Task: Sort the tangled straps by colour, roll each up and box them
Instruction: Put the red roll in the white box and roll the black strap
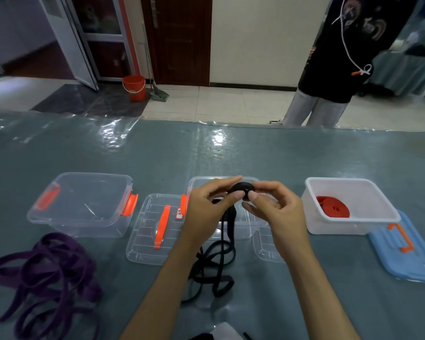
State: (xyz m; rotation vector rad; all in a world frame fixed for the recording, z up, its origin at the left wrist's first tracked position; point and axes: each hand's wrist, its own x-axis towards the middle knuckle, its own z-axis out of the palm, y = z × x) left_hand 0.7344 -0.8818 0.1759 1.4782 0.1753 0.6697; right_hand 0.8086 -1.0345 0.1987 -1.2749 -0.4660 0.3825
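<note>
Both hands (207, 207) (270, 207) pinch a small black roll (241, 190); its loose tail (221, 261) hangs toward 6 o'clock, apparently nearer the left.

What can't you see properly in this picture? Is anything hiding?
Head view only:
- Middle clear box: mostly hidden behind the left hand and right hand, so what's inside can't be told.
- Black strap: how much of it is rolled up is hidden by fingers.
- Purple strap: cut off by the left edge.
- Label on the box: too small to read.
- Standing person: cut off by the top edge.
</note>
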